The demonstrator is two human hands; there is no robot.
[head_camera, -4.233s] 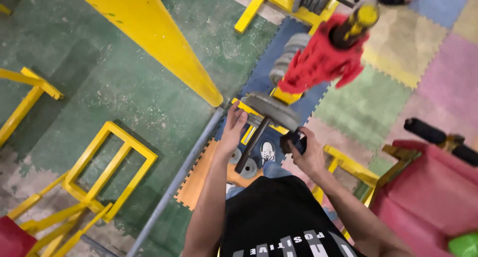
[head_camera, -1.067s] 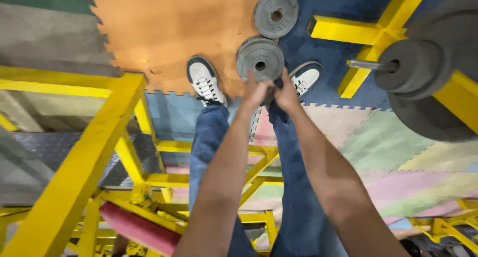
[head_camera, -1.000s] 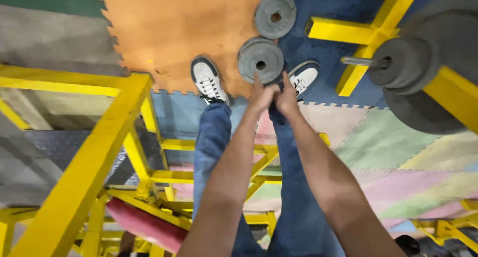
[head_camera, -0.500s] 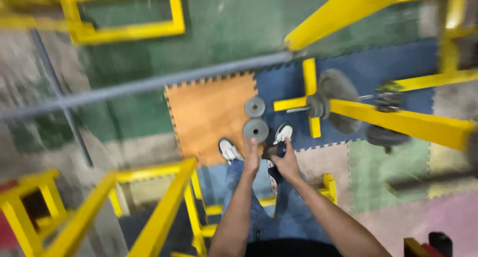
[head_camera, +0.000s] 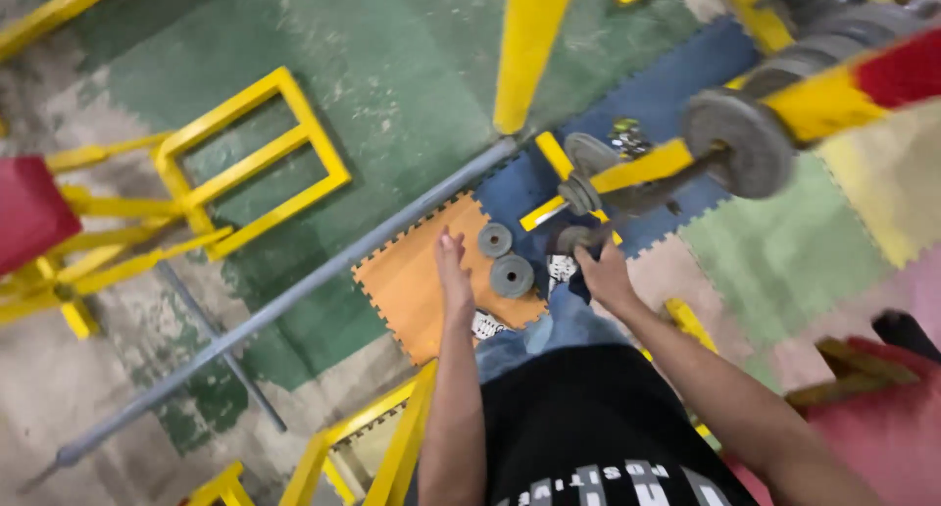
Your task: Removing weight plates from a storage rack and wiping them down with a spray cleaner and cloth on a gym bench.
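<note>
My left hand is stretched out over the orange floor mat, fingers apart and holding nothing. Just right of it, two small grey weight plates lie flat on the floor. My right hand is closed on a small grey round plate, raised in front of a yellow rack arm. A short bar with a larger grey plate rests on that rack. The view is blurred, so the grip's details are unclear.
A long grey bar lies diagonally across the green floor. A yellow post rises ahead, and a yellow frame stands at left by a red seat. A red padded bench is at the lower right.
I have straightened up from bending over the floor plates and the view has swung. My right hand now carries a small plate higher, and my left hand has come away empty.
</note>
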